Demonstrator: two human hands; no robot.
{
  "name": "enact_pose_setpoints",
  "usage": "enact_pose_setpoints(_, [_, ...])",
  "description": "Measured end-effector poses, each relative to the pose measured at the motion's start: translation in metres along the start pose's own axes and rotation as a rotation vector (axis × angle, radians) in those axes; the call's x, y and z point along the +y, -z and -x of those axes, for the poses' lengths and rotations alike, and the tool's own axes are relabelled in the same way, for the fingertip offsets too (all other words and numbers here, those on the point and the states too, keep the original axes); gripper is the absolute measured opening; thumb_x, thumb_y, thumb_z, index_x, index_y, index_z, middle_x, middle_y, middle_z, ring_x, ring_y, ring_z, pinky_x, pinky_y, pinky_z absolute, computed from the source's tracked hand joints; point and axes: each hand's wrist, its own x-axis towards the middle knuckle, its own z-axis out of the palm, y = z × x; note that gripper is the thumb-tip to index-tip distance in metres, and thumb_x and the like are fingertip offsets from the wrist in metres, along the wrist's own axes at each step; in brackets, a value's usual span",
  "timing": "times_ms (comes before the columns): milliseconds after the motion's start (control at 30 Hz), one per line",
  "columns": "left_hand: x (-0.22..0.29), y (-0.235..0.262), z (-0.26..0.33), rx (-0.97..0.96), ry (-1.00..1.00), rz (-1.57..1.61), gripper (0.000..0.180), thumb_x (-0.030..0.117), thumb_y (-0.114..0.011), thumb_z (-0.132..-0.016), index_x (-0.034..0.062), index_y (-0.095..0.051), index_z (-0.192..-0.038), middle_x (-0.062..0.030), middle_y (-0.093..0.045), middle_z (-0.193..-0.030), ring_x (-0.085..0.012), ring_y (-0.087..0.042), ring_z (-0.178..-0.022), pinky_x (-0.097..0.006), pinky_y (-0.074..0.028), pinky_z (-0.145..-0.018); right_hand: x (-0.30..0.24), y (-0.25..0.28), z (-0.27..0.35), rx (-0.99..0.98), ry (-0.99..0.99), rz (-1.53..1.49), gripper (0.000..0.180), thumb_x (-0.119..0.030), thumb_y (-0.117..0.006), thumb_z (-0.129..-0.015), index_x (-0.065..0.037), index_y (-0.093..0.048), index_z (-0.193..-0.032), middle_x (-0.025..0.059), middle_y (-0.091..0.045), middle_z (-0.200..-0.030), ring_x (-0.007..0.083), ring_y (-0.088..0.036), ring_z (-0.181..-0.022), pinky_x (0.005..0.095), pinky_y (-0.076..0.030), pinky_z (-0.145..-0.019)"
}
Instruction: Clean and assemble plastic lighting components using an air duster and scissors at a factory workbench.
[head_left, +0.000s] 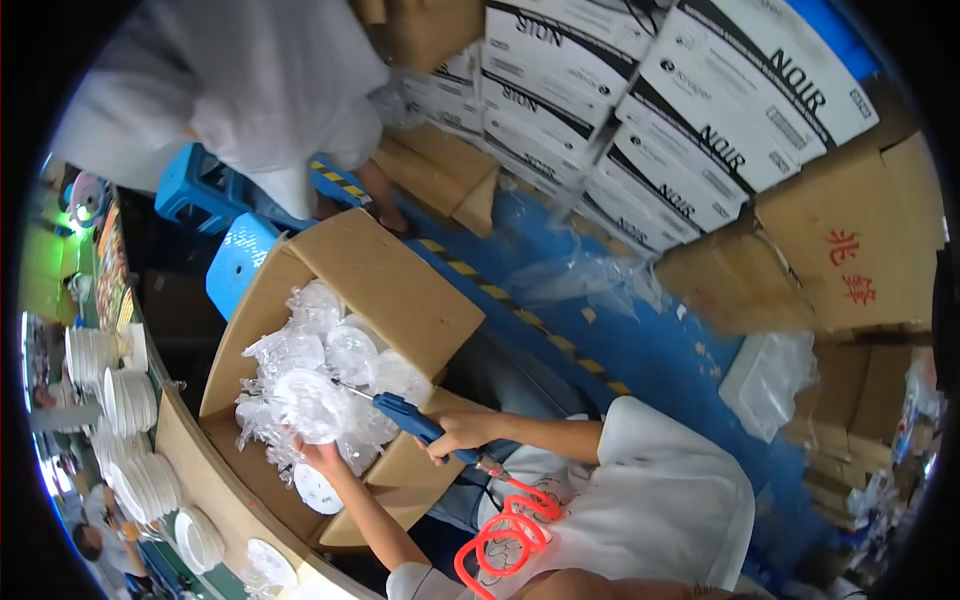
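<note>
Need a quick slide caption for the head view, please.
Right hand aims a blue air gun at a clear-wrapped white disc held by the left hand over an open carton.

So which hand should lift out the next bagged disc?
Probably the left hand: it already touches the bagged discs in the cardboard box, while the right hand grips the blue air gun.

I'm seeing white boxes (640, 110) stacking behind, brown cartons (850, 270) leaning right, white plates (130, 400) lining up left, a blue stool (235, 260) standing.
</note>
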Motion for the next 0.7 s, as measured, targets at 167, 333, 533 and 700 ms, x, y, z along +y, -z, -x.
enact_pose_setpoints(167, [0.034, 0.018, -0.011, -0.097, -0.038, -0.032, 0.054, 0.025, -0.048, -0.087, -0.0033, -0.034, -0.131, -0.0171, -0.035, -0.137, -0.0318, -0.032, -0.126, -0.048, -0.020, -0.106, -0.002, -0.008, -0.006, -0.043, 0.053, 0.051, 0.018, -0.018, -0.054, -0.069, -0.003, -0.049, -0.078, 0.0070, -0.057, -0.065, 0.0156, -0.057, -0.060, 0.0283, -0.044, -0.056])
enact_pose_setpoints(333, [0.038, 0.028, -0.013, -0.078, -0.212, -0.327, 0.065, 0.027, -0.059, -0.081, -0.0035, -0.033, -0.132, -0.0161, -0.039, -0.134, -0.0309, -0.036, -0.123, -0.047, -0.024, -0.105, -0.006, -0.006, -0.011, -0.104, 0.063, 0.095, 0.021, -0.020, -0.058, -0.067, -0.005, -0.049, -0.079, 0.0082, -0.053, -0.064, 0.0220, -0.054, -0.062, 0.0330, -0.041, -0.059])
enact_pose_setpoints(533, [0.053, 0.080, -0.022, -0.474, -0.912, -1.360, 0.063, 0.005, -0.056, -0.076, -0.0025, -0.029, -0.132, -0.0102, -0.039, -0.131, -0.0195, -0.039, -0.116, -0.037, -0.028, -0.101, -0.007, -0.009, -0.018, -0.171, 0.109, 0.190, 0.023, -0.019, -0.058, -0.067, -0.005, -0.049, -0.083, 0.0104, -0.056, -0.069, 0.0276, -0.056, -0.067, 0.0361, -0.042, -0.061])
enact_pose_setpoints(700, [0.050, 0.062, -0.041, -0.179, -0.361, -0.620, 0.061, 0.038, -0.051, -0.081, 0.0011, -0.040, -0.128, -0.0142, -0.040, -0.132, -0.0301, -0.038, -0.121, -0.051, -0.034, -0.098, -0.001, -0.020, -0.021, -0.236, 0.056, 0.269, 0.024, -0.021, -0.059, -0.069, -0.006, -0.051, -0.086, 0.0124, -0.058, -0.071, 0.0299, -0.058, -0.070, 0.0383, -0.043, -0.063])
